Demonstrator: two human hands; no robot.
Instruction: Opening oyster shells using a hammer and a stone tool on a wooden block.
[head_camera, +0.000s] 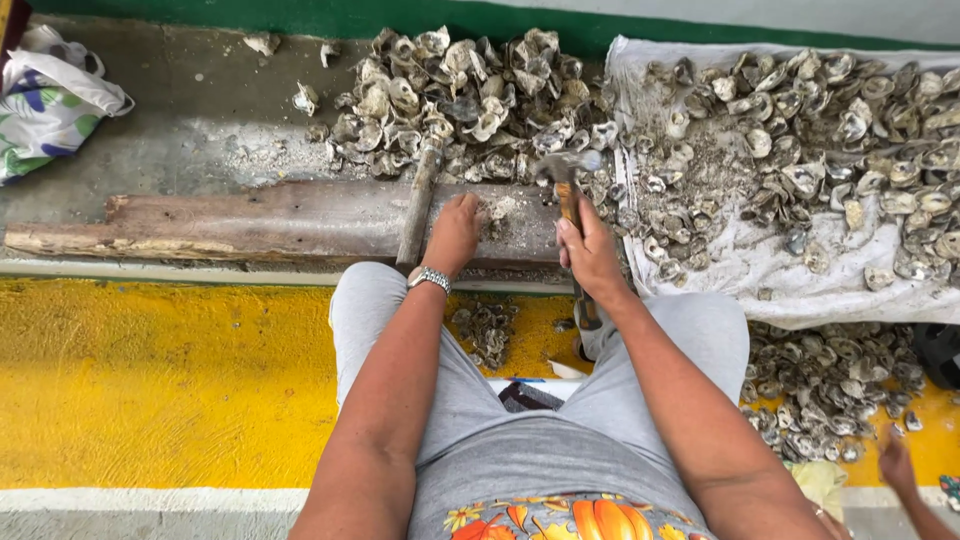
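hands work close together, left hand (455, 232) pinning an oyster shell (497, 209) on the plank (250, 220), right hand (590, 255) gripping a hammer (566, 175), so a glancing blow could strike the fingers.

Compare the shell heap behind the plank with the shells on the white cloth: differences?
The heap lies straight on bare concrete; the cloth shells lie on a white cloth. The heap is piled tight and compact; the cloth shells are spread wider and thinner, with gritty debris among them. The heap lies behind the plank, by the left hand; the cloth shells lie right of the hammer. Both are grey-white, rough shells.
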